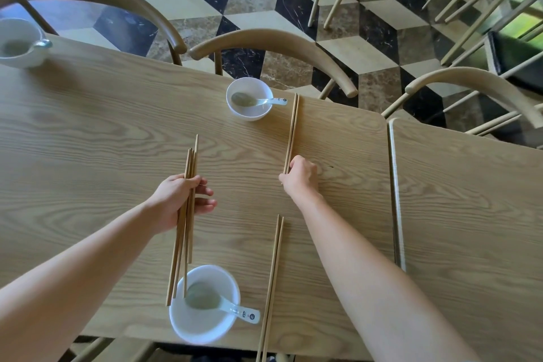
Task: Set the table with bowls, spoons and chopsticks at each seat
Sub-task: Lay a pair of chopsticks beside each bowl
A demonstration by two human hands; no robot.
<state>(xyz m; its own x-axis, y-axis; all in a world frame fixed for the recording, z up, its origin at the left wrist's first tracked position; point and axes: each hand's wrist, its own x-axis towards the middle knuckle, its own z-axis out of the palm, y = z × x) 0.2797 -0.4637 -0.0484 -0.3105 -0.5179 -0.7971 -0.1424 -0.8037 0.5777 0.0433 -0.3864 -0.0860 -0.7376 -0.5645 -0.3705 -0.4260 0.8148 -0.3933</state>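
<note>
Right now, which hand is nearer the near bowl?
Left hand: just beyond the bowl, its chopsticks reaching over it. Right hand: farther, beyond and rightward, pinching another pair.

Three white bowls are set on the wooden bench [117,126]: near bowl [188,329] at the front edge, far bowl [249,114] at the back edge, left bowl [19,60] far left. A near pair [271,282] of chopsticks is laid right of the near bowl, a far pair [292,129] right of the far bowl.

Left grip [179,200] clenched, right grip [299,175] pinching
</note>
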